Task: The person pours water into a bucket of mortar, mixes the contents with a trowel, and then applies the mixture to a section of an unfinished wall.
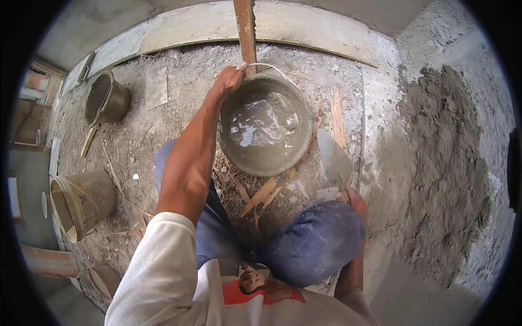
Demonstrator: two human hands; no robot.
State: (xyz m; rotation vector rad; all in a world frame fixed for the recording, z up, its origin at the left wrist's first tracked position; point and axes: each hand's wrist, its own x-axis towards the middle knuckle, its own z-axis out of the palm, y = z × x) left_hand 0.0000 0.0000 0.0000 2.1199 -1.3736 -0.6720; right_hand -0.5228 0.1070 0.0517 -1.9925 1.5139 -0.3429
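Note:
A round bucket point(265, 163) with wet grey mortar point(265, 124) in it stands in front of me, between and beyond my knees. The mortar's surface is watery and shiny. My left hand point(231, 79) is closed on the bucket's far left rim, by the end of its thin pale handle point(280, 70). To the right of the bucket, my right hand point(353, 200) grips a pointed masonry trowel point(333, 157) beside my right knee. Its blade points away from me and is smeared with grey. Most of that hand's fingers and the trowel's handle are hidden.
An upright wooden post point(246, 32) stands just beyond the bucket. Rough fresh mortar point(443, 174) covers the wall at right. On the left are a dark bucket point(117, 100) and a tipped bucket point(98, 198). Wood splinters point(260, 196) litter the dirt floor; boards point(315, 32) line the far edge.

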